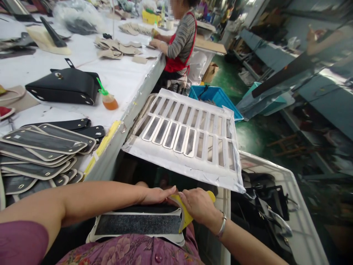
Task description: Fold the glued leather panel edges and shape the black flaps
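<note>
A black bag-like piece lies across my lap, its long dark panel (138, 224) edged in white facing up. My left hand (156, 195) rests along the far side of this piece, fingers stretched out and thumb pointing right. At the piece's right end, my right hand (200, 204) grips a yellow flat piece (186, 216) with a curved edge, which touches the panel's white corner. What the yellow piece is exactly, I cannot tell. Just beyond my hands is a white slotted rack (165, 157), with several white-edged dark strips (170, 134) lying in a row on it.
On the table (132, 79) at left are a black handbag (64, 86), a bottle of orange liquid (109, 102) and stacked dark panels (41, 141). A crate (292, 180) of black bags stands at right. Behind the rack are a blue bin (217, 96) and a seated person (180, 46).
</note>
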A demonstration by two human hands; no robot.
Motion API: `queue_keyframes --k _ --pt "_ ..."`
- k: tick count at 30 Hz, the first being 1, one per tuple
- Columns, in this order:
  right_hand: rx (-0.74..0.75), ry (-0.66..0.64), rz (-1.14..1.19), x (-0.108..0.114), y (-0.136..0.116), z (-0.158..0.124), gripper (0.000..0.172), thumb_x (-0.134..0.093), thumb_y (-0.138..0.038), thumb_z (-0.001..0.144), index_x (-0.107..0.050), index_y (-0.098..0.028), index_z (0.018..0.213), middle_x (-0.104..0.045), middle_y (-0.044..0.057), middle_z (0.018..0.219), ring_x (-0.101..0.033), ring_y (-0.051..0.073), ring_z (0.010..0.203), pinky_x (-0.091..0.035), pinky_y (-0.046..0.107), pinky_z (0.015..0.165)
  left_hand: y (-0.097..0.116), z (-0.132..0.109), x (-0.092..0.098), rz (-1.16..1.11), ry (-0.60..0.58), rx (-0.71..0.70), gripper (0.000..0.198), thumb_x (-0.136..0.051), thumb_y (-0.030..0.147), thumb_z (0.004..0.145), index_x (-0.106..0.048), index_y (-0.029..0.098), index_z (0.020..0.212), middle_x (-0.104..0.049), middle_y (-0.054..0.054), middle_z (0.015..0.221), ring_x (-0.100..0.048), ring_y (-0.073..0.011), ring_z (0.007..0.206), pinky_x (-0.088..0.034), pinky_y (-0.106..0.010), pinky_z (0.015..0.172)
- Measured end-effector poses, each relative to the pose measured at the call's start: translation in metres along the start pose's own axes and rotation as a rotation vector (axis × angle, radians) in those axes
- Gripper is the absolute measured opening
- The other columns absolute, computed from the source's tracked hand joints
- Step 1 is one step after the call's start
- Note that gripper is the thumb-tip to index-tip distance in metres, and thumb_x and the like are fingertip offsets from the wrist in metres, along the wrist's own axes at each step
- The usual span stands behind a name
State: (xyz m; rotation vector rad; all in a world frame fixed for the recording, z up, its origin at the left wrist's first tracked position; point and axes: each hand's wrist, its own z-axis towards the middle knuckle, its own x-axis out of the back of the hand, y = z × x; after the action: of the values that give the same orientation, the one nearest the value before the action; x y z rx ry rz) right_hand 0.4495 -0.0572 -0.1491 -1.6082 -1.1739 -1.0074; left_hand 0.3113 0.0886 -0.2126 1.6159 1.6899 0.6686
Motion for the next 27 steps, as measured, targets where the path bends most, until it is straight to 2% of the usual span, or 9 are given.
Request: queue_keyframes --k 2,5,7,10,12,15,20,25,27 --pt "0.063 -0.003 -0.026 -0.001 0.003 0.004 0.045 -0.019 -0.036 0.097 -0.057 -0.021 0.076 -0.061 0.001 0.065 -0.057 0.017 0.06 -0.024 0.032 0.056 0.004 -0.003 -0.002 -0.101 -0.067 0.078 0.076 -0.026 0.075 0.076 -0.07 0.014 0.072 -0.056 -0.005 0.055 -0.053 -0.0193 0.061 -0.04 -0.028 0.066" --pt "0.123 0.007 -0.05 -0.003 0.004 0.007 0.045 -0.02 -0.036 0.097 -0.056 -0.02 0.075 -0.061 0.001 0.064 -0.056 0.017 0.058 -0.022 0.032 0.055 0.01 -0.006 -0.003 -0.208 -0.176 0.057 0.079 -0.022 0.078 0.074 -0.069 0.015 0.081 -0.06 -0.005 0.064 -0.054 -0.0184 0.064 -0.041 -0.028 0.068" --pt "0.16 0.025 -0.049 -0.004 0.005 0.009 0.043 -0.022 -0.035 0.097 -0.056 -0.02 0.073 -0.06 0.001 0.063 -0.054 0.016 0.056 -0.021 0.033 0.055 0.012 -0.008 -0.002 -0.083 -0.132 0.08 0.077 -0.03 0.079 0.071 -0.069 0.014 0.083 -0.063 -0.007 0.074 -0.056 -0.0207 0.071 -0.041 -0.029 0.07" --pt "0.247 0.04 -0.048 -0.004 0.006 0.011 0.041 -0.025 -0.034 0.096 -0.055 -0.02 0.072 -0.06 0.0 0.062 -0.053 0.016 0.055 -0.019 0.032 0.055 0.013 -0.01 0.004 0.245 -0.049 0.108 0.074 -0.038 0.078 0.07 -0.069 0.012 0.084 -0.064 -0.011 0.089 -0.057 -0.0263 0.087 -0.041 -0.032 0.08" --pt "0.299 0.034 -0.051 -0.005 0.007 0.014 0.041 -0.025 -0.034 0.096 -0.055 -0.02 0.072 -0.06 0.0 0.063 -0.053 0.016 0.056 -0.017 0.032 0.055 0.015 -0.011 0.008 0.345 -0.138 -0.002 0.069 -0.038 0.074 0.073 -0.069 0.015 0.091 -0.064 -0.009 0.097 -0.056 -0.026 0.098 -0.038 -0.031 0.089" --pt "0.331 0.021 -0.049 -0.006 0.008 0.017 0.042 -0.024 -0.036 0.096 -0.055 -0.02 0.073 -0.06 0.001 0.064 -0.052 0.016 0.056 -0.016 0.033 0.055 0.017 -0.013 0.011 0.381 -0.263 -0.132 0.062 -0.036 0.067 0.08 -0.068 0.016 0.094 -0.063 -0.007 0.098 -0.056 -0.0225 0.099 -0.037 -0.027 0.092" --pt "0.329 0.051 -0.023 -0.011 0.007 0.013 0.044 -0.022 -0.035 0.097 -0.054 -0.02 0.071 -0.059 0.001 0.062 -0.05 0.015 0.055 -0.016 0.033 0.055 0.021 -0.014 0.009 0.485 -0.35 -0.126 0.063 -0.021 0.059 0.088 -0.063 0.013 0.104 -0.061 -0.007 0.102 -0.054 -0.0191 0.101 -0.036 -0.023 0.093" --pt "0.245 0.067 0.021 -0.016 -0.001 0.003 0.044 -0.022 -0.035 0.096 -0.055 -0.02 0.073 -0.06 0.002 0.063 -0.051 0.016 0.055 -0.018 0.032 0.055 0.022 -0.013 0.006 0.369 -0.415 -0.198 0.055 -0.033 0.054 0.088 -0.059 0.012 0.111 -0.058 -0.008 0.114 -0.05 -0.0208 0.109 -0.033 -0.025 0.099" --pt "0.204 0.06 0.038 -0.016 -0.005 0.0 0.044 -0.022 -0.035 0.096 -0.056 -0.019 0.074 -0.061 0.002 0.064 -0.053 0.016 0.056 -0.02 0.032 0.056 0.023 -0.015 0.003 0.187 -0.314 -0.183 0.047 -0.048 0.053 0.081 -0.064 0.014 0.101 -0.063 -0.006 0.103 -0.055 -0.022 0.102 -0.037 -0.026 0.095"
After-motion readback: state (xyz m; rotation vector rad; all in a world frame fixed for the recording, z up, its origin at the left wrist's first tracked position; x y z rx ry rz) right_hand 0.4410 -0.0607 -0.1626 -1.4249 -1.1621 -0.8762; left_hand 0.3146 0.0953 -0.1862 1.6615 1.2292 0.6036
